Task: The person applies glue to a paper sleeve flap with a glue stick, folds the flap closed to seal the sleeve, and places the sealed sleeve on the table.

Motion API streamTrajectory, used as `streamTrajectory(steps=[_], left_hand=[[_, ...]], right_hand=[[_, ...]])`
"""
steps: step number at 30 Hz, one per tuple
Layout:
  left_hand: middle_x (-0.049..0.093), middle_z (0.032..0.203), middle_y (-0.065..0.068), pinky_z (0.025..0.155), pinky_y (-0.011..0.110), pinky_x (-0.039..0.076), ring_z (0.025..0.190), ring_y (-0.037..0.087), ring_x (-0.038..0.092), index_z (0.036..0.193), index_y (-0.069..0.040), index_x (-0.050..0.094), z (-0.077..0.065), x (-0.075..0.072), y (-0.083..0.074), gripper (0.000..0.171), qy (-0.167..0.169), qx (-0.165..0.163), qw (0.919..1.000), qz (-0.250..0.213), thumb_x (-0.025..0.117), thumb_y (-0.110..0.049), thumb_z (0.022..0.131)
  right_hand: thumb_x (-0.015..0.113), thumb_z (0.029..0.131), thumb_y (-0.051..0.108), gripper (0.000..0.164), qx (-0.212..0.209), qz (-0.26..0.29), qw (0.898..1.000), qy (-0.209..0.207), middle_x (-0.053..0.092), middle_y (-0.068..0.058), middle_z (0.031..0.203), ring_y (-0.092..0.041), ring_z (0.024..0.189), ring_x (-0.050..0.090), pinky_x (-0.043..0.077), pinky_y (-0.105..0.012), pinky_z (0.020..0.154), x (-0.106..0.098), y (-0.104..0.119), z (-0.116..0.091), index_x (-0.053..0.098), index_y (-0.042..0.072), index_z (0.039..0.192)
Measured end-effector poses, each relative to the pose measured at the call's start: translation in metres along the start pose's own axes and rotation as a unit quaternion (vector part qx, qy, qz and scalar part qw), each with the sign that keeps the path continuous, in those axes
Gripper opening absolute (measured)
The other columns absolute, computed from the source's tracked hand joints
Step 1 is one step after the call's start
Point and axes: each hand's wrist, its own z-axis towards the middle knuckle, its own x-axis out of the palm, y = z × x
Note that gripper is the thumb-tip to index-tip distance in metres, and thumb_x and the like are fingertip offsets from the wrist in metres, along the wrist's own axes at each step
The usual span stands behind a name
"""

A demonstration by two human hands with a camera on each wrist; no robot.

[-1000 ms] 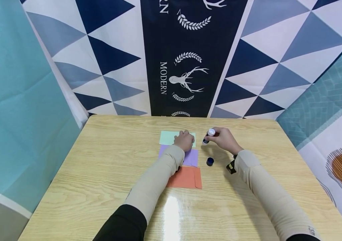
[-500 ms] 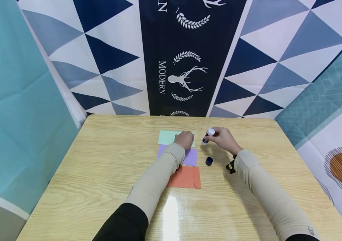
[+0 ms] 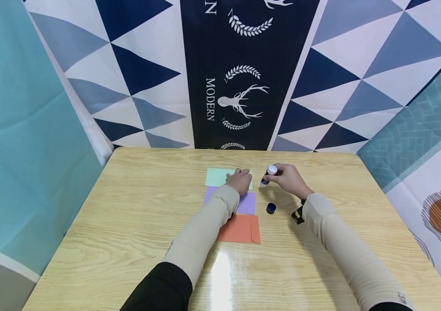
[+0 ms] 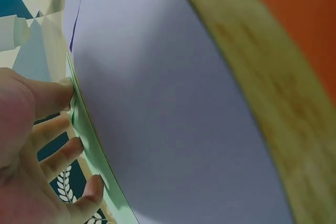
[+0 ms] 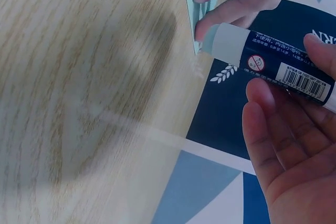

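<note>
My left hand point(image 3: 239, 181) rests on the right part of a mint-green envelope point(image 3: 216, 177). In the left wrist view its fingers are spread, their tips touching the green paper point(image 4: 97, 156). Just right of that envelope, my right hand point(image 3: 291, 179) grips a glue stick point(image 3: 269, 176) between thumb and fingers. The glue stick is tilted, its uncapped, whitish end point(image 5: 212, 39) pointing down toward the green envelope's edge. A dark blue cap point(image 3: 270, 208) stands on the table, nearer the person than the glue stick.
A purple envelope point(image 3: 247, 204) lies just below the green one, partly under the left forearm. Nearer still is an orange-red envelope point(image 3: 240, 229). All are on a wooden table point(image 3: 135, 224) that ends at a patterned cloth wall point(image 3: 236, 86).
The left hand's fingers have shifted slightly on the green envelope. The right hand and glue stick stay nearly in place, and the cap and envelopes have not moved.
</note>
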Motion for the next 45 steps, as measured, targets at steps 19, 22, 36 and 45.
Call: streamTrajectory(steps=[19,22,36,45], left_hand=[[0.017,0.164,-0.003,0.112,0.056,0.03,0.149,0.021,0.018,0.155,-0.026,0.024,0.003,0.002,0.0,0.05,0.039,-0.003,0.9992,0.011,0.031,-0.022,0.106],[0.016,0.164,-0.005,0.113,0.056,0.03,0.15,0.02,0.017,0.156,-0.025,0.023,0.004,0.003,0.0,0.05,0.044,-0.007,0.999,0.01,0.03,-0.023,0.106],[0.063,0.129,-0.001,0.103,0.056,0.043,0.126,0.02,0.054,0.114,-0.016,0.069,0.002,0.001,0.001,0.022,-0.039,-0.012,0.9984,-0.04,0.052,-0.02,0.1],[0.054,0.062,-0.004,0.075,0.042,0.051,0.062,0.014,0.046,0.056,-0.015,0.051,0.004,0.001,0.01,0.039,-0.092,-0.002,0.9888,-0.117,0.067,-0.02,0.091]], right_hand=[[0.073,0.088,0.022,0.019,0.0,-0.002,1.0,0.007,0.073,-0.014,0.094,-0.018,0.078,0.064,0.051,-0.031,0.07,0.0,0.002,-0.001,0.074,0.005,0.097],[0.074,0.087,0.022,0.019,0.001,0.001,1.0,0.008,0.073,-0.013,0.093,-0.018,0.078,0.064,0.051,-0.031,0.07,0.0,0.002,-0.002,0.074,0.005,0.096],[0.075,0.087,0.023,0.019,-0.004,0.005,1.0,0.006,0.072,-0.012,0.09,-0.015,0.075,0.061,0.05,-0.03,0.069,0.0,0.001,-0.002,0.073,0.006,0.095],[0.074,0.087,0.02,0.017,-0.008,-0.004,1.0,0.003,0.072,-0.012,0.089,-0.015,0.073,0.06,0.048,-0.03,0.067,-0.002,0.002,-0.002,0.073,0.005,0.094]])
